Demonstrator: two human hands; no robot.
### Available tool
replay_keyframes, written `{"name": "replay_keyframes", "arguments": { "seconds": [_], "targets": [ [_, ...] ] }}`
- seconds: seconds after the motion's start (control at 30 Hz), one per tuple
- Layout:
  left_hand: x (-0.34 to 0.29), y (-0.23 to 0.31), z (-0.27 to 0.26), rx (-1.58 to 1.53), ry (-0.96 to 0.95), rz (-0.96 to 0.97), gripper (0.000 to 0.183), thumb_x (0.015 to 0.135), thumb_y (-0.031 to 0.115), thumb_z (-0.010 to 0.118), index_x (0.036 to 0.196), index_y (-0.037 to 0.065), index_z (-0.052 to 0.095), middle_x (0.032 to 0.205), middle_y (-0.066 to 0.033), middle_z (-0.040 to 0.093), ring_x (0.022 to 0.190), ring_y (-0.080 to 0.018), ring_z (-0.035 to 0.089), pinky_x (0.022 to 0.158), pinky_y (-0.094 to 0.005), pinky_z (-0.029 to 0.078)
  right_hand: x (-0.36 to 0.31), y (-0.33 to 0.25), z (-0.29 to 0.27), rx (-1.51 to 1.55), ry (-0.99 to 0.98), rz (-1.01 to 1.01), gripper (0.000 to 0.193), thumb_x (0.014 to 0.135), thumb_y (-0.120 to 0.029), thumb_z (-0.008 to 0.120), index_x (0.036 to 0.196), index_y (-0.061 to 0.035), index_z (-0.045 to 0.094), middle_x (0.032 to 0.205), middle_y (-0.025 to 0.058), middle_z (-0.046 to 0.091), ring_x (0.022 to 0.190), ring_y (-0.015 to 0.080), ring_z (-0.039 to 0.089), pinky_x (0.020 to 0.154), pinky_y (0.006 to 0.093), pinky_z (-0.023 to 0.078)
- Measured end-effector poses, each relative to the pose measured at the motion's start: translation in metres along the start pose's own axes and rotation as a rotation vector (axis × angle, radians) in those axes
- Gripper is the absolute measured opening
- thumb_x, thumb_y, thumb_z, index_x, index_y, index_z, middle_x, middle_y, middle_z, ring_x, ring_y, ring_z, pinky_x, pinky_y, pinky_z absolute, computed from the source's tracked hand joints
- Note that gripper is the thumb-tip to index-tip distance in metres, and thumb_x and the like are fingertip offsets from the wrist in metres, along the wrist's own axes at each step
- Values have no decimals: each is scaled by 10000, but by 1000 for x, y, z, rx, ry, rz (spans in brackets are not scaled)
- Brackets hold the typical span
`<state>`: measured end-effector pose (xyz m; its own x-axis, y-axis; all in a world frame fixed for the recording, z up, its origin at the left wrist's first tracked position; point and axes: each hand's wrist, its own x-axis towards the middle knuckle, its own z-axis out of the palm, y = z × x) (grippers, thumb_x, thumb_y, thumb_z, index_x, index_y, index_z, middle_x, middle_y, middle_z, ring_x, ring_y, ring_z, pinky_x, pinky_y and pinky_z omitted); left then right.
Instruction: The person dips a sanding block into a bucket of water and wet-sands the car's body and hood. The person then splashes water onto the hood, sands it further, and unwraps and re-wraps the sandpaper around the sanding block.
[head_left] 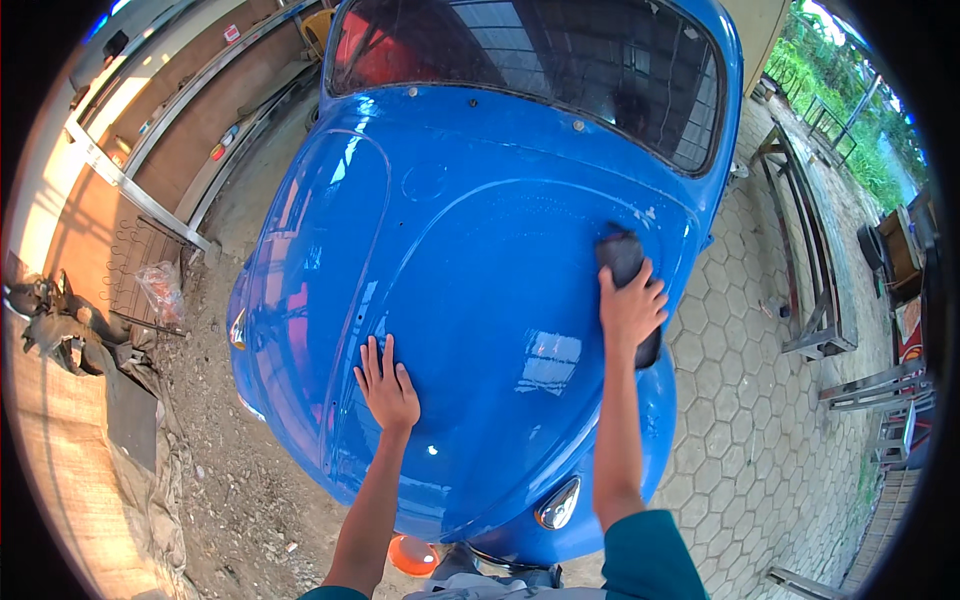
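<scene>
A glossy blue car hood (480, 290) fills the middle of the view, with pale streaks along its raised curved line. My left hand (388, 390) lies flat on the lower left part of the hood, fingers spread, holding nothing. Toward the hood's right edge, my right hand (632, 308) is wrapped round a long black handheld tool (622, 258). The tool's front end rests at the hood surface and looks blurred. Its rear end shows below my wrist, and the hand covers its middle, so its exact kind is unclear.
The windshield (530, 65) rises beyond the hood. A headlight (558, 503) sits at the near right fender, and an orange round object (413, 555) lies below the front. To the right, a wooden bench (808, 240) stands on hexagonal paving (725, 400); shelving (150, 190) stands left.
</scene>
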<state>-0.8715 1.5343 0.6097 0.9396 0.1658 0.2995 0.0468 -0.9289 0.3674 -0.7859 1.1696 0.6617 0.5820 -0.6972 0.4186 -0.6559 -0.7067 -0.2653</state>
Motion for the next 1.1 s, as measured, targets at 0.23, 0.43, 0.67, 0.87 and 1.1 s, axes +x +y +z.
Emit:
{"name": "replay_keyframes", "arguments": {
  "seconds": [0.23,0.43,0.67,0.87,1.1],
  "targets": [
    [9,9,5,-21,11,11,499,1026,236,379,1522,232,437,1612,-104,337,1510,-319,254,1222,-554,136,104,-11,40,-22,1,-24,818,772,-645,675,1412,-165,507,1234,184,583,1137,387,548,939,523,417],
    [11,8,11,-38,13,9,497,1028,237,379,1522,244,433,1620,-94,324,1514,-313,245,1224,-548,134,30,-18,8,101,-107,-353,781,744,-605,697,1381,-190,518,1165,154,576,1108,356,541,919,509,418],
    [7,4,8,-55,9,13,492,1038,237,376,1529,250,417,1620,-81,321,1518,-307,232,1224,-551,131,-128,14,-51,247,-55,-588,748,670,-562,751,1315,-218,596,1078,103,564,996,308,550,829,449,426],
    [4,-4,2,-44,9,15,490,1039,234,373,1527,243,420,1620,-82,318,1518,-310,231,1223,-556,129,-120,6,-52,215,-105,-468,776,671,-580,749,1334,-214,576,1070,110,572,986,318,558,838,460,428],
    [1,11,8,-38,-16,9,496,1038,237,363,1531,240,416,1622,-88,318,1519,-311,231,1229,-548,117,80,-32,31,39,-23,-180,811,769,-657,660,1407,-176,517,1322,220,567,1190,413,522,978,529,411]
  ]
}}
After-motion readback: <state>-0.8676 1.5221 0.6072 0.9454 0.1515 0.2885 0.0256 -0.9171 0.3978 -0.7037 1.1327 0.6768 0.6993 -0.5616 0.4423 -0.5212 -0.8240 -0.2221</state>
